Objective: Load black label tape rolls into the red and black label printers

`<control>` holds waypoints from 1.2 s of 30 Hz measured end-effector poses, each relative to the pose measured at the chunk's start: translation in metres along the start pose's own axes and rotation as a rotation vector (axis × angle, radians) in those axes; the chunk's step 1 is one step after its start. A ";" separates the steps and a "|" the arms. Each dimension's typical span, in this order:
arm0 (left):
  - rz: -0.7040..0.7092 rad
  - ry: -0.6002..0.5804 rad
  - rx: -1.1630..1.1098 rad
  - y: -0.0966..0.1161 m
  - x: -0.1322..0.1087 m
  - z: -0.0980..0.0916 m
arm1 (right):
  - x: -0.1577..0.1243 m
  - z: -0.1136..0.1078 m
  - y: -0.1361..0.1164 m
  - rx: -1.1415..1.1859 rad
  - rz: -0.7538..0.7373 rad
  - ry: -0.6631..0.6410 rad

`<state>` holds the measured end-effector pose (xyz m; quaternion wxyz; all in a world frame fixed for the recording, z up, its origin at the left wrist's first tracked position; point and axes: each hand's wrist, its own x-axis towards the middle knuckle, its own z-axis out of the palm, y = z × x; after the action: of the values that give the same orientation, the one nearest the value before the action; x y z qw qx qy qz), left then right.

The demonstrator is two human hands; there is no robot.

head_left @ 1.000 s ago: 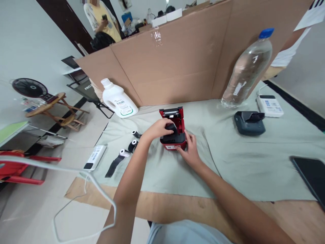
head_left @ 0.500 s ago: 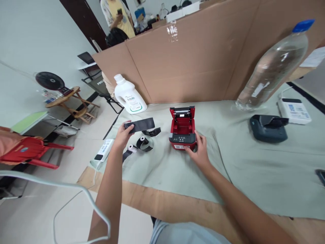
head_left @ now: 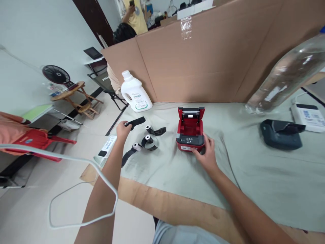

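Red printer (head_left: 190,139): mid-cloth, black-fronted, lid raised, red bay exposed.
Right hand (head_left: 208,155): at the near right corner of the printer, thumb on the near face, fingers spread apart from it along the right side.
Left hand (head_left: 123,131): well left of the printer, pinching one end of a black strip (head_left: 137,122) between thumb and fingers.
Black rolls (head_left: 149,140): three in number, on the cloth between strip and printer, tails partly unwound.
Surface: creased pale green cloth (head_left: 177,179) over a wooden tabletop (head_left: 162,200), bare along the near edge.
Far edge: upright cardboard panel (head_left: 203,67), with white jug (head_left: 137,96) at left and clear bottle (head_left: 286,78) at right.
Room: at left, fan (head_left: 56,74) on a wooden stool (head_left: 82,108).
Lettering: "PRO" on the folding chair (head_left: 103,82); too small to read on jug and printer.
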<state>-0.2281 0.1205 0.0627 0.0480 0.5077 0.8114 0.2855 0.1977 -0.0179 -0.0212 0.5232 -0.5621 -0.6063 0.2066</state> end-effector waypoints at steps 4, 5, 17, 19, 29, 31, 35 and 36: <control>0.020 -0.077 0.091 -0.002 -0.001 0.017 | 0.000 -0.001 -0.002 0.006 0.002 -0.005; 0.024 -0.110 0.100 -0.003 -0.002 0.020 | 0.000 -0.001 -0.003 0.003 0.002 -0.008; 0.092 -0.297 0.078 -0.007 -0.019 0.009 | 0.001 0.000 0.002 0.003 -0.014 0.005; 0.153 -0.177 0.067 -0.009 -0.028 -0.006 | 0.001 0.000 0.001 0.000 -0.011 0.003; 0.139 -0.428 0.187 -0.027 -0.127 -0.051 | -0.001 0.000 0.000 -0.005 0.000 0.003; 0.080 -0.307 0.104 -0.025 -0.138 -0.048 | -0.002 -0.002 -0.005 -0.037 -0.043 0.054; -0.102 -0.175 -0.483 -0.001 -0.168 -0.050 | 0.002 -0.014 -0.037 -0.131 -0.326 0.146; -0.147 -0.188 -0.656 0.009 -0.178 -0.051 | 0.005 -0.018 -0.050 -0.126 -0.413 0.108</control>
<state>-0.1539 -0.0489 0.0718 0.3033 0.4297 0.7029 0.4788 0.1903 -0.0340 0.0293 0.5499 -0.4679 -0.6914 0.0263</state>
